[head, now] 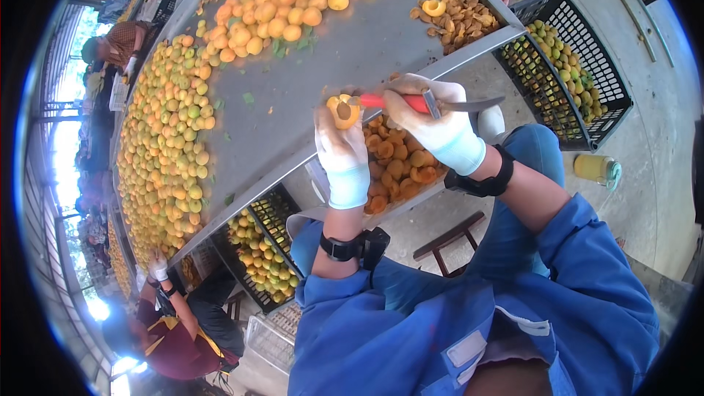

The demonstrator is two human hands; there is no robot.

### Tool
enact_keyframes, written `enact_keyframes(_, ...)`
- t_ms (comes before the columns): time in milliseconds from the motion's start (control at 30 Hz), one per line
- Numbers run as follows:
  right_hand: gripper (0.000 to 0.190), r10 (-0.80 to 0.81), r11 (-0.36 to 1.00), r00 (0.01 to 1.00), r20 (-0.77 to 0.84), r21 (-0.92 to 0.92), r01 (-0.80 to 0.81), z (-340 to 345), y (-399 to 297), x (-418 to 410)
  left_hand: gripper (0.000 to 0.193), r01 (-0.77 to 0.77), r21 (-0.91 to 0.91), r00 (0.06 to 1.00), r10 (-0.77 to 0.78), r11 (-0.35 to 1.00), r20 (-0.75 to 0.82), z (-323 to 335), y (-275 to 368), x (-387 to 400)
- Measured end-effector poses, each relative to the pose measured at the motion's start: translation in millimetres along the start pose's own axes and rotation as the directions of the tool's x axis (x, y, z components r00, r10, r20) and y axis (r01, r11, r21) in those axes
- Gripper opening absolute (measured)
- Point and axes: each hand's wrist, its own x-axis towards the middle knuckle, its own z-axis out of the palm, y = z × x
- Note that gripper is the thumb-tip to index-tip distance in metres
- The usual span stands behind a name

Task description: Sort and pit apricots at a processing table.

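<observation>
My left hand [342, 157], in a white knit glove, holds a cut-open apricot [345, 112] with its brown pit showing in the hollow. My gloved right hand [440, 124] grips a red-handled knife [415, 103]. Its curved blade points away to the right, while the opposite end reaches the apricot's rim. Fingers hide part of the handle. Beneath both hands, a container holds pitted apricot halves [399, 162]. The metal table [275, 104] lies just beyond, and its raised front edge passes close to my hands.
Whole apricots [165, 137] are heaped on the table's left and far side. Apricot pits [459, 19] lie near its right corner. Black crates [605, 66] of fruit stand right and below left. A jar [597, 170] is on the floor. A co-worker [181, 335] sits at lower left.
</observation>
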Motion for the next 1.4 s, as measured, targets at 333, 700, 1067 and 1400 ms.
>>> enact_keyframes(333, 0.008, -0.178, 0.980, 0.983, 0.051, -0.075, 0.182, 3.5, 4.5, 0.6, 0.039, -0.349, 0.719, 0.932, 0.300, 0.601, 0.201, -5.7, -6.3, -5.2)
enact_keyframes(700, 0.011, -0.064, 0.995, 0.998, 0.010, -0.077, 0.064, -3.9, 33.7, 2.0, 0.040, -0.352, 0.737, 0.934, 0.264, 0.577, 0.240, -4.3, -7.5, -0.9)
enact_keyframes(1067, 0.029, 0.676, 0.561, 0.731, 0.097, 0.576, -0.595, -2.2, 27.4, 10.3, 0.037, -0.282, 0.601, 0.959, 0.213, 0.748, 0.185, -10.1, -2.0, 2.4)
enact_keyframes(1400, 0.007, -0.274, 0.911, 0.962, 0.015, -0.317, 0.264, 5.8, 38.4, -1.9, 0.035, -0.550, 0.804, 0.809, 0.383, 0.226, 0.445, -42.0, -20.7, 6.0)
